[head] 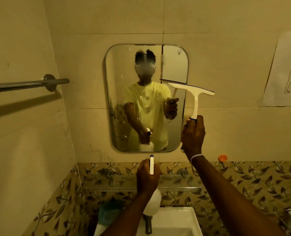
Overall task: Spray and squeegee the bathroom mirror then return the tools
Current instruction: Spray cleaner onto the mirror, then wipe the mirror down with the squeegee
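Right hand [193,135]: grip closed around handle of white plastic squeegee [195,97], blade pressed on right side of the rounded rectangular wall mirror [124,92], mid-height. Glass wet, streaked; strip above blade clear. Left hand [147,178]: grip wrapped on white spray bottle [152,200], below mirror, over white sink [180,222].

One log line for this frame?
phase: squeegeeing | right hand: white T-shaped squeegee, blade on rounded wall mirror upper right | left hand: white spray bottle

Beige tiled wall [226,23]; leaf-pattern tile band [243,181] behind hands; grey towel rail [27,85] far left; paper drawing [284,70] upper right; white basin [178,222] below; dim yellow light.
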